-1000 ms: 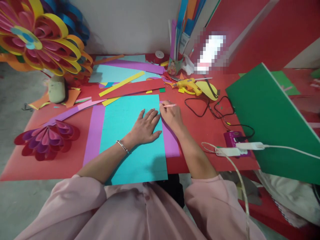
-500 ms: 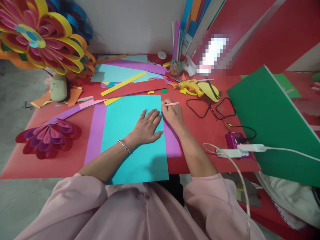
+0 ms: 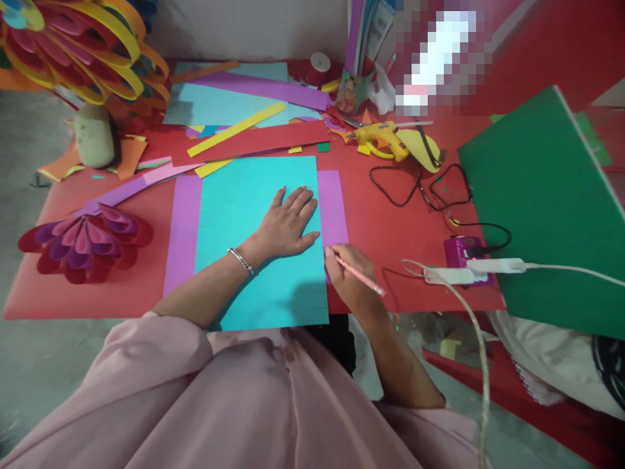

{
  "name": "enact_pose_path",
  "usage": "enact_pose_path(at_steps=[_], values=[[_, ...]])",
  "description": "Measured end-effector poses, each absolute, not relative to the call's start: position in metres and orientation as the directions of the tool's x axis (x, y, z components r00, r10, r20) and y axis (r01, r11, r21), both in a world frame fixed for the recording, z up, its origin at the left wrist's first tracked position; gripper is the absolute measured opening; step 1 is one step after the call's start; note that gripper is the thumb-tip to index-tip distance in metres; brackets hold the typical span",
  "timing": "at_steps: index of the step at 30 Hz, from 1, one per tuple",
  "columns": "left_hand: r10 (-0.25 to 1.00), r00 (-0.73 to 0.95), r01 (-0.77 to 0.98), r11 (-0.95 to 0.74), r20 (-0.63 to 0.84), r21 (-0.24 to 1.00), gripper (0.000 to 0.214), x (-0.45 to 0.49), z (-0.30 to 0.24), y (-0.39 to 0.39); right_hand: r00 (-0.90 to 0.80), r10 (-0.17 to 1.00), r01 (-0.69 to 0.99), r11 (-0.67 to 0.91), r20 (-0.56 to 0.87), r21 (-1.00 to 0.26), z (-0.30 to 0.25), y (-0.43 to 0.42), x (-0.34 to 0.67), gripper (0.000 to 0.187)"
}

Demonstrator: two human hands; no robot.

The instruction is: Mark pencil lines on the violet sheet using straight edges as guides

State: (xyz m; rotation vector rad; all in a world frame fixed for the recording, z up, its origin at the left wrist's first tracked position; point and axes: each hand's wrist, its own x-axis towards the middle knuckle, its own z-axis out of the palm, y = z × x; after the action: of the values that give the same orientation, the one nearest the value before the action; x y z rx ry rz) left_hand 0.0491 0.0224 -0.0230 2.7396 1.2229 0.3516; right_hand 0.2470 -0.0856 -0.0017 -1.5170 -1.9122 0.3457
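My left hand (image 3: 288,221) lies flat on a turquoise sheet of paper (image 3: 244,195), fingers spread and pressing it down. A purple sheet (image 3: 334,202) lies underneath and shows along both sides of the turquoise one. My right hand (image 3: 355,277) is closed around a pink pencil (image 3: 361,277). Its tip is by the turquoise sheet's right edge, over the purple paper; the exact point of contact is hidden by my fingers. The pencil's back end slants down to the right.
A half-round pink and purple paper flower (image 3: 85,244) sits at left. Behind are paper strips (image 3: 273,150), a yellow glue gun (image 3: 383,138) and a black cord. At right stand a purple power adapter (image 3: 459,251) with white plugs and a leaning green board (image 3: 541,228).
My right hand has moved toward me along the turquoise sheet's right edge with the pencil. My left hand stays flat on the sheet. The camera view has tilted down.
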Motion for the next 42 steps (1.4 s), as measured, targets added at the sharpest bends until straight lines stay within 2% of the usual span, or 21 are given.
enact_pose_path(at_steps=[9,15,18,21,26,30,35,42], values=[[0.736,0.658,0.708,-0.676,0.158,0.202,0.075,0.047,-0.026,0.025,-0.151,0.89,0.841,0.344,0.431,-0.418,-0.001,-0.162,0.239,0.012],[0.739,0.659,0.714,-0.674,0.145,0.189,0.075,0.048,-0.024,0.024,-0.135,0.9,0.819,0.337,0.415,-0.465,0.0,-0.176,0.241,0.013],[0.738,0.654,0.714,-0.675,0.164,0.189,0.073,0.048,-0.024,0.022,-0.11,0.88,0.749,0.378,0.461,-0.544,0.011,-0.177,0.248,0.023],[0.733,0.654,0.707,-0.68,0.186,0.195,0.071,0.047,-0.026,0.021,-0.12,0.874,0.699,0.411,0.471,-0.585,0.02,-0.157,0.256,0.04],[0.724,0.658,0.712,-0.688,0.207,0.143,0.072,0.047,-0.028,0.022,-0.264,0.903,0.722,0.418,0.339,-0.551,0.007,-0.057,0.257,0.028],[0.723,0.658,0.718,-0.687,0.211,0.117,0.082,0.049,-0.028,0.021,-0.306,0.91,0.77,0.41,0.281,-0.488,-0.016,0.012,0.253,0.032],[0.709,0.677,0.71,-0.7,0.2,0.078,0.087,0.048,-0.029,0.023,-0.33,0.909,0.813,0.411,0.255,-0.412,-0.033,0.023,0.256,0.042],[0.698,0.695,0.701,-0.711,0.172,0.051,0.088,0.035,-0.026,0.025,-0.344,0.91,0.816,0.413,0.233,-0.405,-0.032,0.022,0.261,0.047]])
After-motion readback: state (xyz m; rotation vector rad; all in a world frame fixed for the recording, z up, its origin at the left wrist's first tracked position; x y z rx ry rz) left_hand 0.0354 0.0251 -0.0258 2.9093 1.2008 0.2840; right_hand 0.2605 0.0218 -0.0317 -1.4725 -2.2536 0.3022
